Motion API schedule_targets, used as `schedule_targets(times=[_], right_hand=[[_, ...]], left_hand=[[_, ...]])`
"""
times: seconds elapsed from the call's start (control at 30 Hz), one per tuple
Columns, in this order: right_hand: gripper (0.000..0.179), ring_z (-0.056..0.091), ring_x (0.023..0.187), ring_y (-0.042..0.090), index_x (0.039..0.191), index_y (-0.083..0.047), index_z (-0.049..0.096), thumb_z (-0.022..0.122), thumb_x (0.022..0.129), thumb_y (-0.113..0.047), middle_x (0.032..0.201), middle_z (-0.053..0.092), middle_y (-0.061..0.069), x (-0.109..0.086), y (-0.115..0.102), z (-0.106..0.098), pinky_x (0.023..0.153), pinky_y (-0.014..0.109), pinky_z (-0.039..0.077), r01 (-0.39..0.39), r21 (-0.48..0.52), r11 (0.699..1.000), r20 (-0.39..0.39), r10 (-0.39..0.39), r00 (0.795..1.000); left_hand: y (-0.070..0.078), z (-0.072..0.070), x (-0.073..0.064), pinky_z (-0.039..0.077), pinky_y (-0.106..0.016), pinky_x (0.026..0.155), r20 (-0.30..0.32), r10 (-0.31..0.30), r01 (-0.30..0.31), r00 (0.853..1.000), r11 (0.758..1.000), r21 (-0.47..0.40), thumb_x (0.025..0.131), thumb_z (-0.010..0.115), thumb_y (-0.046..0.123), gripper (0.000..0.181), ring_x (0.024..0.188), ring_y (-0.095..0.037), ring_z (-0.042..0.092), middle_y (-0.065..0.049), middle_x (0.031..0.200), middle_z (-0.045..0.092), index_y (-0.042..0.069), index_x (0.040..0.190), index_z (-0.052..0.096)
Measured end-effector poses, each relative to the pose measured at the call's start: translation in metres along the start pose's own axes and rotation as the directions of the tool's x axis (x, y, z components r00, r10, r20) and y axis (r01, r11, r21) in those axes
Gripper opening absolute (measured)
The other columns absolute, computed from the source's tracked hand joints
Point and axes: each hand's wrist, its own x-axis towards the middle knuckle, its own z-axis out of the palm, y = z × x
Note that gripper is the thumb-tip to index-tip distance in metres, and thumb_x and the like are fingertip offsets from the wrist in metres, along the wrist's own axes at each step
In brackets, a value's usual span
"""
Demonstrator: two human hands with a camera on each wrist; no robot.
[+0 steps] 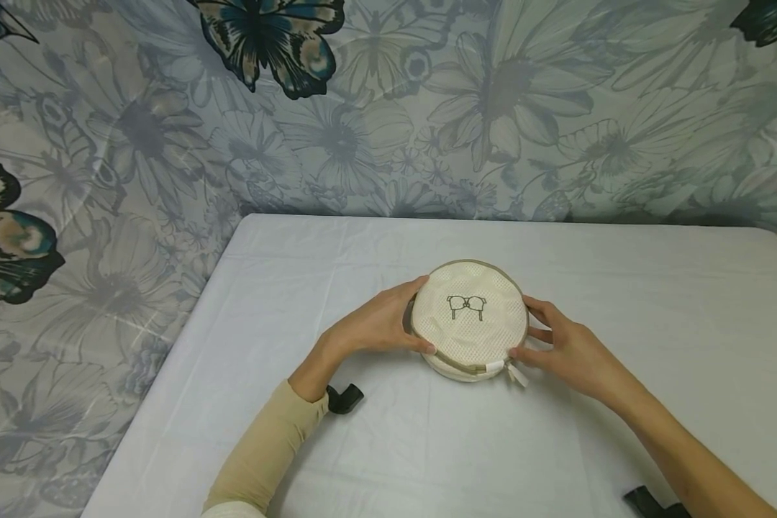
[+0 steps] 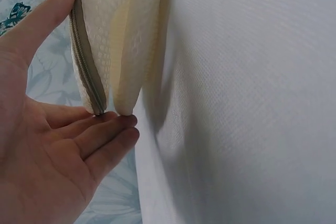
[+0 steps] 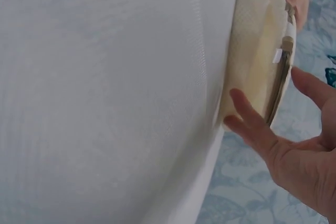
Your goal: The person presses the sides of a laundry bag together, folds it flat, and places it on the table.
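Observation:
A round cream mesh pouch (image 1: 470, 316) stands on the white-covered table, its lid up and marked with a dark drawing like a pair of glasses. A tan zipper (image 2: 86, 61) runs round its upper edge, with a pale pull tab (image 1: 516, 374) at the front right. My left hand (image 1: 388, 316) holds the left side, thumb at the zipper edge and fingers against the mesh wall. On the opposite side, my right hand (image 1: 566, 349) grips the rim, its thumb by the zipper end and its fingers along the side wall (image 3: 249, 45). The inside is hidden.
White cloth (image 1: 557, 446) covers the table, whose back edge meets a wall hanging (image 1: 375, 144) printed with flowers and butterflies. Black wrist devices (image 1: 345, 399) sit at both forearms, close over the cloth.

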Motion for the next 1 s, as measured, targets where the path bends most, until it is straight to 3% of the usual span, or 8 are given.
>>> schedule_targets(times=[0.27,0.43,0.53,0.73,1.0], right_hand=[[0.098,0.051,0.125,0.048,0.152,0.004,0.025,0.081,0.083,-0.038,0.153,0.032,0.031,0.002,-0.001,0.001,0.091,0.056,0.051,-0.019,-0.013,1.000,0.009,0.019,1.000],[0.106,0.063,0.111,0.044,0.154,0.004,0.022,0.083,0.080,-0.041,0.144,0.043,0.034,0.002,-0.003,0.003,0.082,0.049,0.057,-0.030,-0.035,0.999,0.003,0.030,1.000],[0.113,0.064,0.111,0.043,0.156,0.002,0.019,0.084,0.077,-0.047,0.149,0.038,0.033,0.003,-0.004,0.004,0.083,0.050,0.056,-0.023,-0.065,0.998,-0.010,0.022,1.000],[0.117,0.033,0.138,0.051,0.156,0.002,0.020,0.081,0.075,-0.056,0.162,0.012,0.026,0.006,-0.005,0.006,0.104,0.067,0.034,0.039,-0.178,0.983,-0.025,-0.044,0.999],[0.113,0.012,0.147,0.048,0.155,0.004,0.024,0.083,0.075,-0.051,0.164,0.011,0.020,0.013,-0.011,0.006,0.112,0.067,0.018,0.161,-0.269,0.949,0.005,-0.166,0.986]], left_hand=[[0.002,0.002,0.000,0.022,-0.029,0.119,0.010,0.014,-0.014,1.000,1.000,-0.003,0.071,0.088,0.048,0.122,0.148,-0.020,0.026,-0.012,0.161,0.026,0.000,0.157,0.017],[0.003,0.001,-0.001,0.018,-0.027,0.119,0.017,0.019,-0.019,1.000,1.000,0.005,0.073,0.087,0.047,0.121,0.149,-0.018,0.022,-0.010,0.163,0.023,0.002,0.158,0.015],[0.003,0.000,-0.001,0.017,-0.027,0.120,0.026,0.023,-0.023,0.999,1.000,0.018,0.074,0.086,0.046,0.118,0.150,-0.018,0.019,-0.010,0.164,0.020,0.004,0.159,0.015],[0.005,0.001,-0.001,0.017,-0.033,0.120,0.026,0.002,-0.002,1.000,1.000,0.012,0.079,0.081,0.052,0.111,0.151,-0.018,0.013,-0.011,0.165,0.014,0.009,0.159,0.017],[0.006,0.005,-0.001,0.025,-0.036,0.119,0.022,0.002,-0.003,1.000,0.999,0.035,0.080,0.078,0.054,0.106,0.150,-0.018,0.015,-0.006,0.167,0.006,0.017,0.160,0.019]])
